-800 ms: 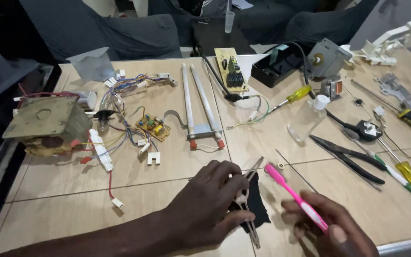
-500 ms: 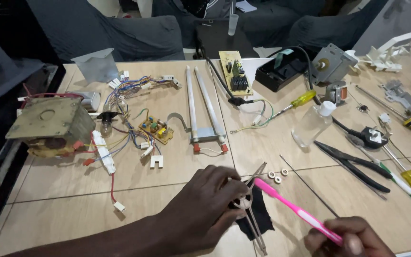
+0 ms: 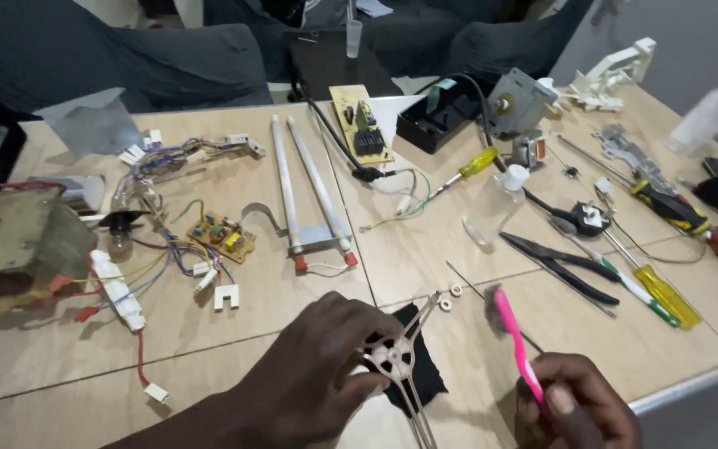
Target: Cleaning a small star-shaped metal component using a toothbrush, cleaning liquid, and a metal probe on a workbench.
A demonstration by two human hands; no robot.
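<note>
My left hand (image 3: 313, 378) presses its fingers on a pale three-armed plastic spider piece (image 3: 399, 353) that lies over a small black cloth (image 3: 419, 368) near the table's front edge. My right hand (image 3: 579, 407) grips the handle of a pink toothbrush (image 3: 514, 341). The brush's dark bristled head points away from me and hovers just right of the piece, apart from it. Two small white washers (image 3: 450, 297) lie just beyond the cloth.
Behind lie two white tubes on a bracket (image 3: 309, 191), small circuit boards (image 3: 222, 237), loose coloured wiring (image 3: 155, 249), a metal block (image 3: 10, 241) at left, a clear bottle (image 3: 492, 204), black pliers (image 3: 563, 266) and several screwdrivers (image 3: 662, 295) at right. The table edge (image 3: 691, 382) runs by my right hand.
My right hand has swung the pink toothbrush more upright, its head now farther from the piece. My left hand stays on the three-armed piece. The view has shifted slightly.
</note>
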